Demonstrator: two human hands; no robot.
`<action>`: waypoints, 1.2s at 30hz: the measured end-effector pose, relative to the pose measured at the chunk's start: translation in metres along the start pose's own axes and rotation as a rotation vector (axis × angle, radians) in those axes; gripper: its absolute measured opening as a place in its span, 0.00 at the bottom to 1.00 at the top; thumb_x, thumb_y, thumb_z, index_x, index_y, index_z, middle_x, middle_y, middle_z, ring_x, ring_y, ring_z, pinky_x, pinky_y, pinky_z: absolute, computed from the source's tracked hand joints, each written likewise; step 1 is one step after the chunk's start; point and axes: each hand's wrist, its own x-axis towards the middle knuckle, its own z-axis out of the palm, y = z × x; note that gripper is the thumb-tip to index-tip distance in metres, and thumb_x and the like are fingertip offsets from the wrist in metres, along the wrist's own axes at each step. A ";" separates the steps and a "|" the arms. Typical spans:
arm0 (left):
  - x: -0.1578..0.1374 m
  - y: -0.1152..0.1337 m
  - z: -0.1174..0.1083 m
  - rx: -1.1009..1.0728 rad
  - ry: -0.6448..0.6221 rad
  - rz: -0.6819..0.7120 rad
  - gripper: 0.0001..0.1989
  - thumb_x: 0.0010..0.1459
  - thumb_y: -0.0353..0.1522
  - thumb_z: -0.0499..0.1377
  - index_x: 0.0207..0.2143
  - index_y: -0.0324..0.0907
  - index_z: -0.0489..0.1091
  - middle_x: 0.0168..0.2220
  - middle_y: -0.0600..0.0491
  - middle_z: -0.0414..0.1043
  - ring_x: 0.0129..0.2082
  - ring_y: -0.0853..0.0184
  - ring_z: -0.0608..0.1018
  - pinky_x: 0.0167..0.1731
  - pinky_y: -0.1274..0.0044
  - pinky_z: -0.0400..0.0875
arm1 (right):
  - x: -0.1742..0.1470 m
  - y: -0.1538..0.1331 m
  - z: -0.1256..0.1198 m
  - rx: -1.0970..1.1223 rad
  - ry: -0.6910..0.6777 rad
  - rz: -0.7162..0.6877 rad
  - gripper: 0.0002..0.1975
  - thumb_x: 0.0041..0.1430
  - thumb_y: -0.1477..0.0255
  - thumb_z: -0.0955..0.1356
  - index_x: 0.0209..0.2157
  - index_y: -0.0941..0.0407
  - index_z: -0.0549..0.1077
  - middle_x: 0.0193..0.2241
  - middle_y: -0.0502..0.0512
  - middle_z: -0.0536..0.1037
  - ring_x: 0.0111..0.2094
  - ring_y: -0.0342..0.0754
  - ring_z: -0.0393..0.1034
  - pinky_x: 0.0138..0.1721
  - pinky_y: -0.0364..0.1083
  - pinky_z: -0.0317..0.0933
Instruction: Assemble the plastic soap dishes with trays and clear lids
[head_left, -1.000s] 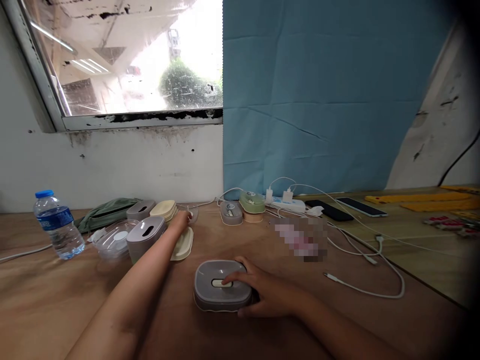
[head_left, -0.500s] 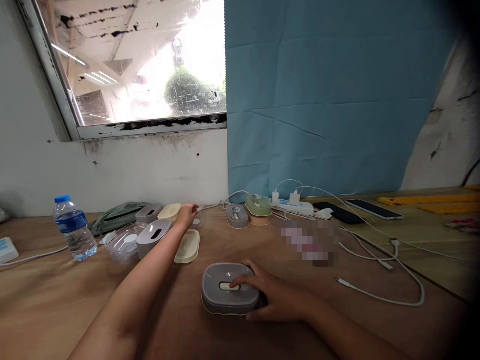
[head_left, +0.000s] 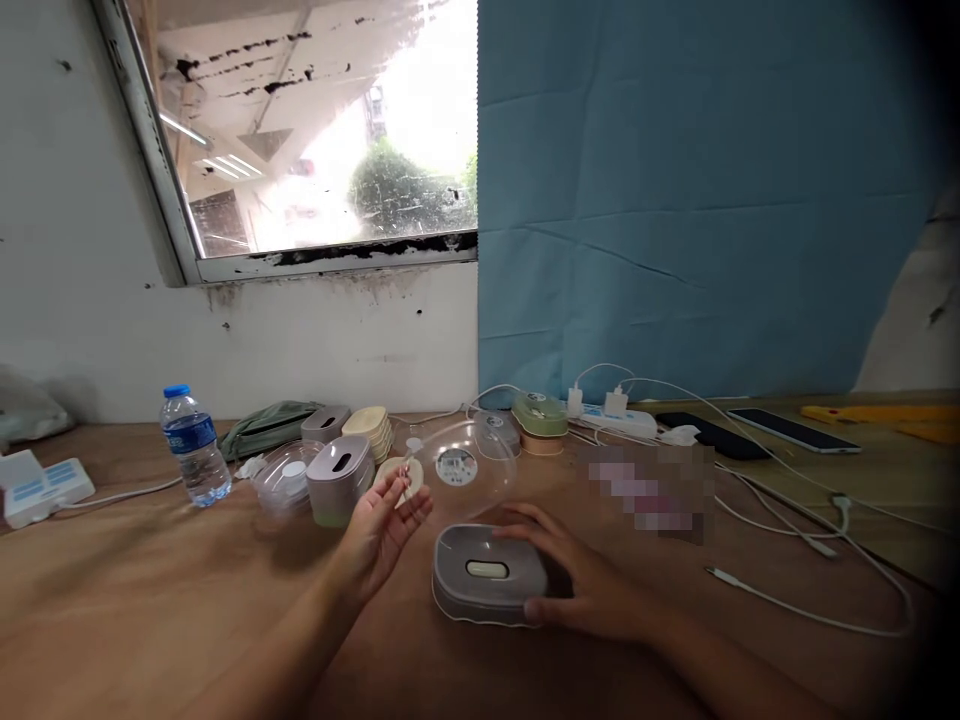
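My left hand (head_left: 384, 522) holds a clear plastic container (head_left: 465, 470) by its rim, lifted above the wooden table (head_left: 135, 600), tilted so its round label faces me. My right hand (head_left: 577, 578) rests on the right side of a grey lidded box (head_left: 487, 578) with a pale oval slot on top, thumb against its front edge. Behind my left hand stand another grey lidded box (head_left: 336, 478), a clear container (head_left: 281, 482), a stack of cream lids (head_left: 369, 428) and a further grey box (head_left: 324, 422).
A water bottle (head_left: 193, 458) stands at left, a green pouch (head_left: 264, 428) behind it. A white device (head_left: 41, 485) lies far left. A green box (head_left: 540, 415), power strip (head_left: 611, 412), white cables (head_left: 795, 590) and two phones (head_left: 795, 428) lie to the right.
My left hand drew back from the far pile toward me, carrying the clear container up off the table. The camera swung left. My right hand stayed on the grey box.
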 end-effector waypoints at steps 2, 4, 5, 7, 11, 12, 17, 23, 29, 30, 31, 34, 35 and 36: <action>-0.004 -0.008 -0.004 -0.046 0.004 -0.021 0.14 0.46 0.28 0.64 0.35 0.39 0.65 0.29 0.56 0.72 0.32 0.71 0.76 0.39 0.77 0.70 | 0.002 -0.006 0.000 -0.016 0.126 -0.026 0.26 0.48 0.58 0.67 0.49 0.50 0.65 0.55 0.57 0.55 0.57 0.58 0.48 0.55 0.55 0.48; -0.006 -0.015 -0.005 -0.053 -0.015 -0.042 0.14 0.46 0.28 0.64 0.36 0.39 0.65 0.30 0.55 0.72 0.33 0.70 0.76 0.41 0.76 0.69 | 0.003 -0.012 0.002 -0.011 0.228 -0.023 0.22 0.50 0.59 0.66 0.46 0.51 0.68 0.54 0.58 0.58 0.56 0.58 0.49 0.55 0.55 0.47; -0.006 -0.019 -0.005 -0.045 -0.035 -0.051 0.14 0.46 0.28 0.64 0.36 0.40 0.64 0.30 0.55 0.72 0.34 0.70 0.76 0.43 0.75 0.68 | 0.004 -0.015 0.003 0.013 0.267 -0.009 0.21 0.50 0.59 0.66 0.46 0.52 0.69 0.53 0.58 0.59 0.56 0.58 0.50 0.55 0.56 0.47; -0.008 -0.026 -0.005 -0.025 -0.086 -0.050 0.13 0.47 0.28 0.63 0.35 0.40 0.64 0.31 0.55 0.72 0.37 0.70 0.76 0.45 0.75 0.65 | 0.007 -0.018 0.007 0.127 0.307 0.040 0.24 0.49 0.58 0.66 0.47 0.53 0.68 0.54 0.59 0.60 0.56 0.58 0.50 0.56 0.56 0.46; -0.014 -0.038 -0.008 0.061 -0.208 0.025 0.10 0.47 0.29 0.63 0.30 0.41 0.63 0.31 0.57 0.69 0.42 0.67 0.73 0.47 0.75 0.62 | 0.019 -0.024 0.018 0.528 0.269 0.194 0.39 0.39 0.51 0.69 0.51 0.56 0.60 0.53 0.64 0.61 0.54 0.59 0.55 0.53 0.57 0.51; -0.015 -0.040 -0.008 0.117 -0.241 0.040 0.10 0.47 0.30 0.63 0.30 0.41 0.63 0.30 0.57 0.69 0.43 0.66 0.73 0.47 0.74 0.62 | 0.024 -0.026 0.020 0.603 0.255 0.215 0.41 0.35 0.50 0.70 0.50 0.57 0.60 0.52 0.65 0.63 0.52 0.60 0.58 0.51 0.58 0.54; -0.023 -0.041 -0.012 0.582 -0.408 0.198 0.06 0.49 0.31 0.60 0.29 0.39 0.65 0.31 0.52 0.70 0.39 0.65 0.73 0.41 0.74 0.65 | 0.051 -0.045 0.026 0.723 0.254 0.205 0.35 0.33 0.54 0.72 0.43 0.56 0.61 0.41 0.61 0.72 0.44 0.57 0.67 0.44 0.55 0.61; -0.017 -0.027 -0.025 0.843 -0.449 0.379 0.11 0.49 0.25 0.57 0.37 0.40 0.65 0.42 0.47 0.69 0.48 0.60 0.68 0.51 0.69 0.58 | 0.049 -0.049 0.016 0.154 0.431 0.035 0.45 0.35 0.67 0.72 0.55 0.54 0.50 0.49 0.60 0.64 0.49 0.56 0.61 0.49 0.55 0.58; -0.002 -0.023 -0.034 0.572 -0.170 0.369 0.15 0.44 0.22 0.57 0.37 0.41 0.62 0.41 0.49 0.68 0.48 0.62 0.69 0.52 0.68 0.57 | 0.020 -0.032 0.006 -0.298 0.386 -0.077 0.42 0.35 0.70 0.69 0.55 0.54 0.51 0.53 0.59 0.58 0.52 0.59 0.55 0.51 0.55 0.55; -0.002 -0.023 -0.034 0.553 -0.167 0.338 0.15 0.44 0.22 0.56 0.37 0.41 0.62 0.41 0.49 0.69 0.48 0.62 0.69 0.52 0.68 0.56 | 0.017 -0.029 0.008 -0.299 0.368 -0.071 0.42 0.35 0.70 0.69 0.55 0.54 0.51 0.53 0.59 0.57 0.53 0.59 0.55 0.51 0.55 0.55; -0.003 -0.023 -0.033 0.542 -0.169 0.307 0.14 0.45 0.22 0.56 0.37 0.40 0.63 0.41 0.49 0.69 0.48 0.62 0.69 0.52 0.68 0.56 | 0.014 -0.026 0.010 -0.289 0.356 -0.062 0.42 0.35 0.70 0.69 0.55 0.53 0.51 0.53 0.59 0.56 0.53 0.59 0.55 0.50 0.54 0.55; -0.005 -0.024 -0.029 0.533 -0.186 0.210 0.13 0.46 0.23 0.56 0.37 0.40 0.64 0.41 0.49 0.70 0.47 0.61 0.69 0.51 0.69 0.58 | 0.009 -0.018 0.016 -0.236 0.325 -0.044 0.43 0.34 0.71 0.69 0.55 0.53 0.51 0.52 0.59 0.56 0.52 0.60 0.55 0.50 0.54 0.55; -0.006 -0.024 -0.028 0.530 -0.187 0.180 0.12 0.46 0.24 0.57 0.36 0.40 0.65 0.41 0.49 0.70 0.47 0.61 0.70 0.50 0.69 0.59 | 0.009 -0.016 0.018 -0.220 0.318 -0.047 0.43 0.35 0.71 0.69 0.55 0.53 0.50 0.52 0.59 0.57 0.52 0.60 0.55 0.51 0.55 0.54; -0.007 -0.024 -0.028 0.524 -0.188 0.155 0.12 0.46 0.25 0.58 0.36 0.40 0.65 0.40 0.49 0.70 0.46 0.61 0.70 0.49 0.70 0.60 | 0.009 -0.014 0.019 -0.209 0.314 -0.052 0.43 0.35 0.71 0.68 0.56 0.53 0.49 0.52 0.60 0.57 0.52 0.60 0.55 0.51 0.55 0.54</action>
